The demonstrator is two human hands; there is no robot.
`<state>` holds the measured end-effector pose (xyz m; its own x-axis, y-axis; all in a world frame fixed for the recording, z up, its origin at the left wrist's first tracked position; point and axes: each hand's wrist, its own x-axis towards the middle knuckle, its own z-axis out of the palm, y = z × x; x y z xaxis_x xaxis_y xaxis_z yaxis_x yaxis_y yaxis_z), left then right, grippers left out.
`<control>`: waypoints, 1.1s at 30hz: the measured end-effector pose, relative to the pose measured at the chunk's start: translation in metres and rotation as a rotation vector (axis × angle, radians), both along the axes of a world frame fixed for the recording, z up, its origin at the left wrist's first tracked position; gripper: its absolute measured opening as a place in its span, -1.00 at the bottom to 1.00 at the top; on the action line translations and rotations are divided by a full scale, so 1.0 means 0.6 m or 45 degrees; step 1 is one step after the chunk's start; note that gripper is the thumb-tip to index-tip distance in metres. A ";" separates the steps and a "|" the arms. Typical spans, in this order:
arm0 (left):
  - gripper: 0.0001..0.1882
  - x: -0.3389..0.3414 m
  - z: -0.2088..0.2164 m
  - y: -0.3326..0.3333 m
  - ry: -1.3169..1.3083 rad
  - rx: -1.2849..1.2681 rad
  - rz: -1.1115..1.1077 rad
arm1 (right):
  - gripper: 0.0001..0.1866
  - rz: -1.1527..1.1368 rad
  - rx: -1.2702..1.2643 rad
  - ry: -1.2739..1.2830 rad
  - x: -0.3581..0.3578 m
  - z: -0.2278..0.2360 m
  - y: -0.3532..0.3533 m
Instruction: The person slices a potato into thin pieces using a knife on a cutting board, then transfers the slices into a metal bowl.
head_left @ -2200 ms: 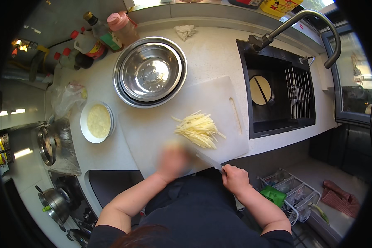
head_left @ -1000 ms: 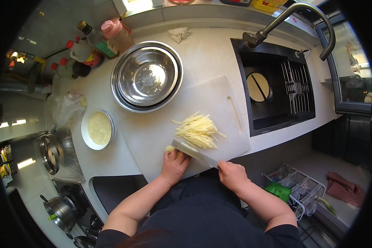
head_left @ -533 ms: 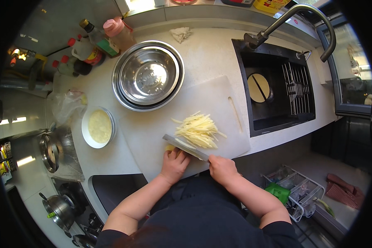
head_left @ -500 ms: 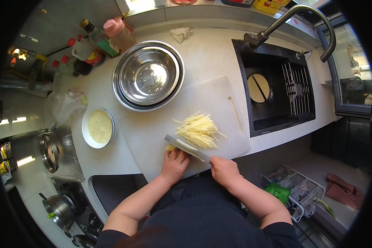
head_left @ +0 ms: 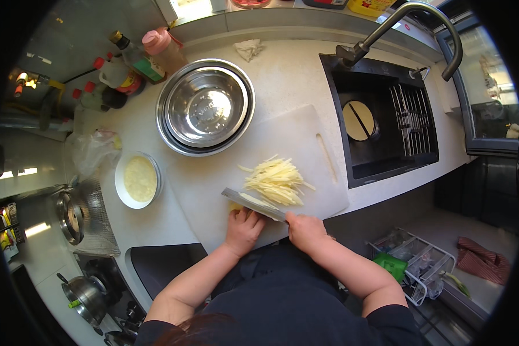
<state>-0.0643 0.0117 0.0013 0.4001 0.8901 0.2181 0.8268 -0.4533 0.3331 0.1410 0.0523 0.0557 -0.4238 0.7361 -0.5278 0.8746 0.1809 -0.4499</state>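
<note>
My right hand grips the handle of a kitchen knife, its broad grey blade slanting up to the left across the near part of a white cutting board. Behind the blade my left hand presses its bent fingers onto a yellow piece of potato, mostly hidden by the blade and fingers. Pale slivers cling along the blade's far side. Just beyond the knife lies a heap of thin pale-yellow potato strips.
Nested steel bowls stand at the board's far left corner. Left of the board is a white bowl of pale food in cloudy liquid. A black sink with a faucet lies right. Bottles line the back left.
My right hand and the knife have shifted a little to the left, the blade reaching farther over the potato. My left hand stays nearly in place.
</note>
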 end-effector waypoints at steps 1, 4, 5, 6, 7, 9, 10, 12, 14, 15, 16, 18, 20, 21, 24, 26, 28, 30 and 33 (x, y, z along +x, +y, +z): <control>-0.73 -0.001 0.000 0.000 -0.048 0.008 0.014 | -0.92 -0.019 0.022 0.024 0.002 -0.006 0.000; -0.69 -0.007 0.003 -0.001 -0.124 0.034 0.038 | -0.92 -0.090 0.073 0.094 0.012 -0.020 0.001; -0.68 -0.008 0.007 -0.003 -0.104 0.045 0.036 | -0.92 -0.122 0.081 0.117 0.014 -0.018 0.005; -0.67 -0.009 0.008 -0.005 -0.083 0.056 0.034 | -0.92 -0.154 0.089 0.140 0.016 -0.015 0.007; -0.67 -0.009 0.007 -0.005 -0.068 0.033 0.034 | -0.93 -0.143 0.129 0.129 0.019 -0.009 0.005; -0.66 -0.007 0.005 -0.003 -0.038 -0.014 0.036 | -0.93 -0.123 0.210 0.107 0.027 0.014 -0.004; -0.67 -0.006 0.005 -0.003 -0.043 -0.026 0.042 | -0.93 -0.106 0.203 0.100 0.030 0.026 -0.010; -0.69 -0.005 0.005 -0.004 -0.052 -0.052 0.056 | -0.92 -0.073 0.189 0.087 0.035 0.048 -0.023; -0.71 -0.008 -0.002 -0.006 -0.062 -0.071 0.040 | -0.92 -0.047 0.161 0.047 0.042 0.059 -0.033; -0.72 -0.009 -0.004 -0.007 -0.067 -0.080 0.032 | -0.92 -0.033 0.147 0.027 0.046 0.062 -0.036; -0.73 -0.008 -0.004 -0.007 -0.078 -0.067 0.038 | -0.93 -0.033 0.141 -0.002 0.049 0.063 -0.040; -0.75 -0.007 -0.004 -0.006 -0.100 -0.041 0.051 | -0.93 -0.032 0.130 -0.058 0.054 0.063 -0.042; -0.75 -0.007 -0.003 -0.006 -0.093 -0.046 0.058 | -0.93 -0.019 0.115 -0.064 0.052 0.062 -0.040; -0.75 -0.007 -0.003 -0.006 -0.089 -0.049 0.063 | -0.92 -0.012 0.108 -0.066 0.050 0.061 -0.038; -0.74 -0.009 -0.002 -0.003 -0.075 -0.033 0.048 | -0.94 0.015 0.047 -0.080 0.025 0.044 -0.027; -0.73 -0.007 0.000 -0.002 -0.068 -0.028 0.056 | -0.92 -0.014 0.043 -0.055 -0.001 0.013 -0.018; -0.73 -0.005 0.004 0.000 -0.056 -0.034 0.056 | -0.92 -0.041 0.061 -0.029 -0.018 -0.010 -0.014; -0.73 -0.004 0.009 0.001 -0.040 -0.057 0.053 | -0.93 -0.097 0.115 0.073 -0.008 -0.011 -0.010; -0.73 -0.006 0.005 -0.001 -0.029 -0.022 0.050 | -0.93 -0.094 0.193 0.143 0.023 0.014 -0.008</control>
<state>-0.0681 0.0112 0.0043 0.3597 0.9089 0.2111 0.8360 -0.4144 0.3597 0.1548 0.0473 0.0639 -0.4158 0.8348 -0.3609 0.8337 0.1914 -0.5180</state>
